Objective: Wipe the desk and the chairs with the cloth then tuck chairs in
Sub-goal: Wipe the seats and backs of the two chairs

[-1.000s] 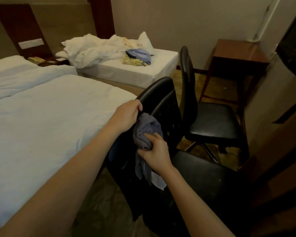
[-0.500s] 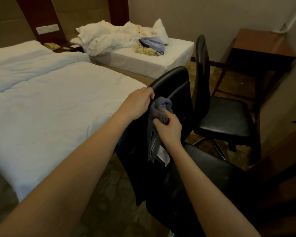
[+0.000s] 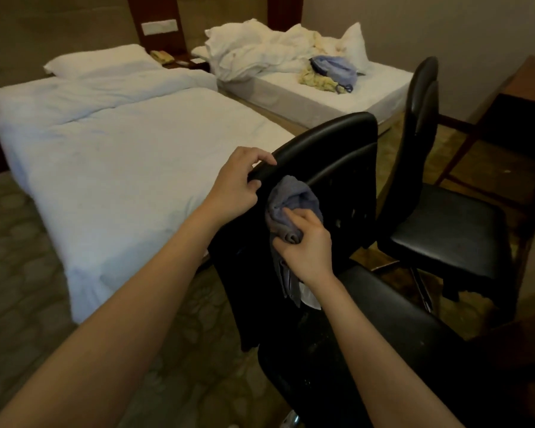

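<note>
We note the left hand (image 3: 237,183) clasping the near chair (image 3: 346,156) at its top edge (presumably to steady it) while the right hand (image 3: 306,242) grips the bunched cloth (image 3: 291,199) against the backrest.

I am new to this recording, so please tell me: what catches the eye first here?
In the centre, the left hand grips the top edge of the near black chair, while the right hand holds a grey-blue cloth against its backrest. A large white bed fills the left side, and a second black chair stands at the right.
</note>
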A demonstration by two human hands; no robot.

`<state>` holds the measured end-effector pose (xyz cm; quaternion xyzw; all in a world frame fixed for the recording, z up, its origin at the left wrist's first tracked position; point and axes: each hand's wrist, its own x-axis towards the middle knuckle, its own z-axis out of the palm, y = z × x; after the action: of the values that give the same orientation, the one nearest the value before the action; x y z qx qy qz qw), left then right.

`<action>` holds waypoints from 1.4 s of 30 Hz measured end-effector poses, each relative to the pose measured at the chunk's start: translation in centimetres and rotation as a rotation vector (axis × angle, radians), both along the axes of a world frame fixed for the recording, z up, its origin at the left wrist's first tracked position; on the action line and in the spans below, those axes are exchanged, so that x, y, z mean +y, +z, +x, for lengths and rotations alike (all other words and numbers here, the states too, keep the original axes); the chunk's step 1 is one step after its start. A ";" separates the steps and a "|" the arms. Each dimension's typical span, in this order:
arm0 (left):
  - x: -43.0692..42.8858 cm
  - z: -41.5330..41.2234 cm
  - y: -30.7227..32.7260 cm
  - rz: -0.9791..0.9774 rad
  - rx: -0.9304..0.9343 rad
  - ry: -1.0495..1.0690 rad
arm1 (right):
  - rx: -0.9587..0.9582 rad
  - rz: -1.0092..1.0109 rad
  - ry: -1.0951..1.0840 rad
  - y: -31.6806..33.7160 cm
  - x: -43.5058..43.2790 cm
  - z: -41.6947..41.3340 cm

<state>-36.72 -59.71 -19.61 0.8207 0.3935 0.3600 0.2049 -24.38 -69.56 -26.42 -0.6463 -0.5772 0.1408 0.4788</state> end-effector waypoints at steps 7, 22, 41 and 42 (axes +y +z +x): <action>-1.9 0.2 -0.3 0.148 0.268 -0.008 | -0.110 0.057 0.131 -2.2 -1.2 -0.1; -1.1 0.8 -0.6 0.444 0.812 -0.119 | -0.169 0.099 0.092 -9.4 -4.5 -1.3; 1.0 1.6 -1.9 0.567 0.818 -0.126 | 0.023 0.331 -0.182 -10.3 -1.7 -9.0; 0.7 2.0 -3.0 0.598 0.817 -0.101 | 0.059 0.329 -0.185 -10.6 -1.5 -9.0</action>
<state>-34.74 -59.06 -22.63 0.9352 0.2810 0.0964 -0.1926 -33.34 -71.07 -36.99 -0.6052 -0.5165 0.0187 0.6055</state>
